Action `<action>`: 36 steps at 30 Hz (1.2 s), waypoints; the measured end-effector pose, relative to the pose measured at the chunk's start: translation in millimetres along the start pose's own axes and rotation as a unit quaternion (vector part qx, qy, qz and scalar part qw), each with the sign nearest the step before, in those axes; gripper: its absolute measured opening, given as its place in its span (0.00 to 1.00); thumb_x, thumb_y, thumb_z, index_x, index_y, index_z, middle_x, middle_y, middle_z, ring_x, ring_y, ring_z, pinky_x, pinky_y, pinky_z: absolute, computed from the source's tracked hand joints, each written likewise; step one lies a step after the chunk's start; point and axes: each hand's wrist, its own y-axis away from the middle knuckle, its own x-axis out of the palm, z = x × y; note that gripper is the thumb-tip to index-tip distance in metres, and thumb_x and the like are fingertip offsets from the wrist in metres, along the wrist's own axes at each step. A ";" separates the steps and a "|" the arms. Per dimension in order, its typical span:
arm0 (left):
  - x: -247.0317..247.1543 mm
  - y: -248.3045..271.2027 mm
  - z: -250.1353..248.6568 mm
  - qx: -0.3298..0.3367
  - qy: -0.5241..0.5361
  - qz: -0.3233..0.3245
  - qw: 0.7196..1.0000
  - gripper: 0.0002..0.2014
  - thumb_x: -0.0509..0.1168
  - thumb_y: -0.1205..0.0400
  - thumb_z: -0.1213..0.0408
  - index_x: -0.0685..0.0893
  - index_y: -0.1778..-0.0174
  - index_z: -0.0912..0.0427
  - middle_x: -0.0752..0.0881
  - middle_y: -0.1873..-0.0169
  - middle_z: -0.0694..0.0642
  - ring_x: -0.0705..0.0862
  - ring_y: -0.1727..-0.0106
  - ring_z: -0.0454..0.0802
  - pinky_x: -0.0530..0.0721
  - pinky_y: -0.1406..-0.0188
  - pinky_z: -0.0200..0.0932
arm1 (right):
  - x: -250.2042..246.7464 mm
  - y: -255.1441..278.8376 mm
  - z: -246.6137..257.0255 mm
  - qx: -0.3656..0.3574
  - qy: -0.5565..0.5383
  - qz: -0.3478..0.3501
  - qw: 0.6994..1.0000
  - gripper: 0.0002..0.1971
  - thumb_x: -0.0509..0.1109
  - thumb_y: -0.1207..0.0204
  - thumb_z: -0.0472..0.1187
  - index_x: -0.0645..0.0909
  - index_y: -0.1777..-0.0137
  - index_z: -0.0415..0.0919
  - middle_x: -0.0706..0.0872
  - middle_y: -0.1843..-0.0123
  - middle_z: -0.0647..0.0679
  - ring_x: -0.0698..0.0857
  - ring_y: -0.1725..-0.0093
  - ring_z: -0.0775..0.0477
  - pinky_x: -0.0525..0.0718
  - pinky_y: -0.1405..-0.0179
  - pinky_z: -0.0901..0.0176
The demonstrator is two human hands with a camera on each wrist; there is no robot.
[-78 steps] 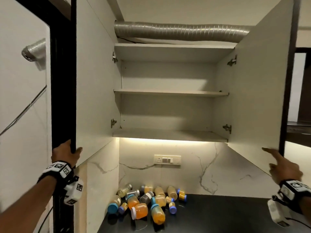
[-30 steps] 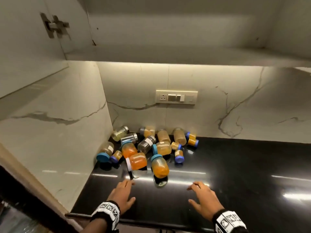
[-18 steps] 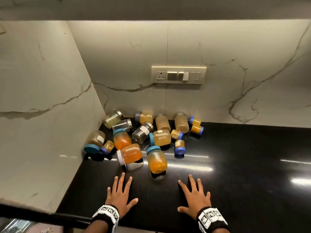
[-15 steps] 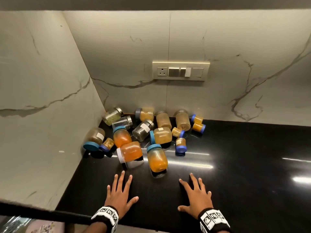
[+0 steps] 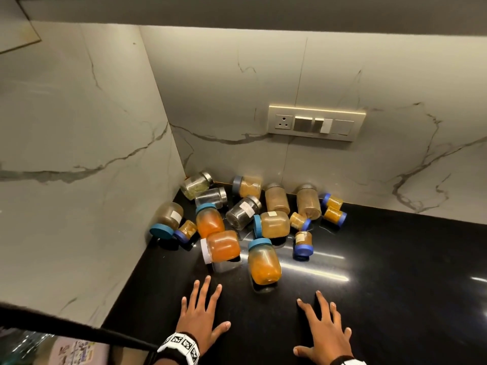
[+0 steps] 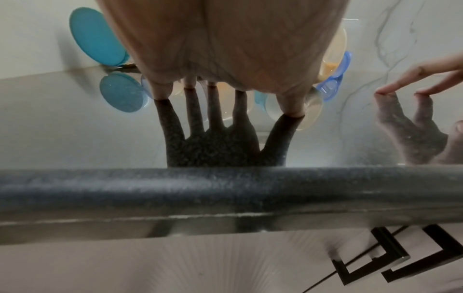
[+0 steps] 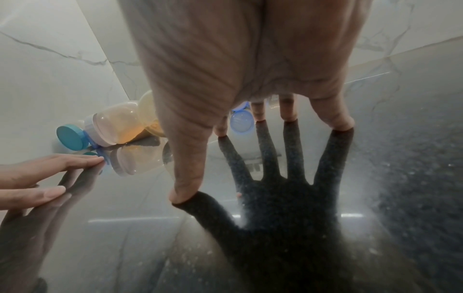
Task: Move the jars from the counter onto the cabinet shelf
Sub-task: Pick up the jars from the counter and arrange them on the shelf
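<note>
Several jars point(image 5: 247, 219) lie tumbled on their sides in the back left corner of the black counter point(image 5: 395, 272), most with blue or steel lids. The nearest are an orange jar with a white lid point(image 5: 222, 246) and an orange jar with a blue lid point(image 5: 264, 263). My left hand point(image 5: 201, 312) lies flat on the counter with fingers spread, just short of the white-lidded jar. My right hand point(image 5: 322, 327) lies flat too, fingers spread, to the right of the blue-lidded jar. Both hold nothing. The wrist views show the left hand point(image 6: 225, 49) and the right hand point(image 7: 250, 79) pressed on the glossy top.
Marble walls close the corner on the left point(image 5: 79, 154) and behind point(image 5: 316, 75). A switch plate with a socket point(image 5: 316, 123) sits on the back wall. The cabinet underside point(image 5: 263, 9) runs along the top. The counter's front edge point(image 6: 225, 188) is right under my wrists.
My hands left the cabinet doors and came down flat onto the counter. My view dropped from the shelves to the jars. In the last half second the hands have hardly moved.
</note>
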 end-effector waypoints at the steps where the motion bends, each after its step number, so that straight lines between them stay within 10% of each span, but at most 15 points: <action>1: 0.2 0.2 0.7 0.000 0.001 -0.004 1.000 0.50 0.56 0.17 0.27 0.34 0.09 0.40 0.23 0.12 0.51 0.29 0.08 0.60 0.46 0.10 0.70 | -1.3 0.2 0.8 0.002 0.003 0.004 1.000 0.57 0.84 0.35 0.63 0.47 0.15 0.76 0.26 0.11 0.55 0.36 0.10 0.36 0.54 0.18 0.18; 8: -7.8 0.2 1.1 0.016 -0.004 -0.018 1.000 0.53 0.53 0.23 0.22 0.36 0.08 0.39 0.21 0.14 0.50 0.33 0.07 0.61 0.51 0.09 0.70 | -13.5 5.7 14.3 0.033 -0.007 0.014 0.999 0.53 0.82 0.35 0.65 0.49 0.17 0.79 0.31 0.09 0.55 0.38 0.09 0.36 0.52 0.15 0.24; 12: -34.6 -4.8 6.9 0.026 0.069 -0.049 0.996 0.40 0.65 0.18 0.34 0.57 0.11 0.37 0.48 0.08 0.50 0.54 0.08 0.55 0.72 0.14 0.61 | -28.2 4.8 27.8 0.034 -0.076 -0.046 0.996 0.37 0.71 0.25 0.66 0.59 0.18 0.74 0.43 0.08 0.51 0.47 0.09 0.37 0.55 0.12 0.35; 15: -65.2 -11.8 16.6 -0.016 0.165 -0.175 0.971 0.23 0.67 0.16 0.40 0.71 0.28 0.39 0.73 0.26 0.46 0.75 0.30 0.41 0.86 0.33 0.42 | -52.5 -16.3 51.9 0.014 -0.108 -0.052 0.993 0.53 0.75 0.37 0.76 0.62 0.15 0.57 0.65 0.13 0.47 0.69 0.16 0.43 0.69 0.16 0.46; 18: -86.4 -31.7 24.6 -0.033 0.171 -0.248 0.953 0.31 0.72 0.21 0.38 0.71 0.25 0.44 0.72 0.27 0.49 0.77 0.32 0.44 0.86 0.36 0.40 | -64.8 -35.8 85.5 -0.014 -0.113 -0.075 0.991 0.65 0.66 0.51 0.88 0.60 0.14 0.55 0.72 0.18 0.47 0.74 0.20 0.46 0.76 0.20 0.46; 22: -99.5 -60.4 31.3 0.012 0.117 -0.240 0.963 0.49 0.76 0.26 0.34 0.62 0.13 0.47 0.64 0.18 0.53 0.72 0.20 0.53 0.84 0.28 0.47 | -68.8 -70.0 127.1 -0.005 -0.125 -0.111 0.986 0.59 0.74 0.37 0.77 0.53 0.12 0.51 0.69 0.18 0.44 0.74 0.21 0.40 0.76 0.22 0.40; 36: -82.0 -88.5 52.1 0.076 0.264 -0.214 0.937 0.43 0.78 0.26 0.47 0.64 0.18 0.45 0.71 0.21 0.47 0.75 0.21 0.48 0.79 0.20 0.45 | -42.7 -98.8 156.5 0.030 -0.123 -0.115 0.985 0.61 0.80 0.32 0.60 0.39 0.11 0.54 0.63 0.17 0.42 0.69 0.18 0.37 0.75 0.21 0.42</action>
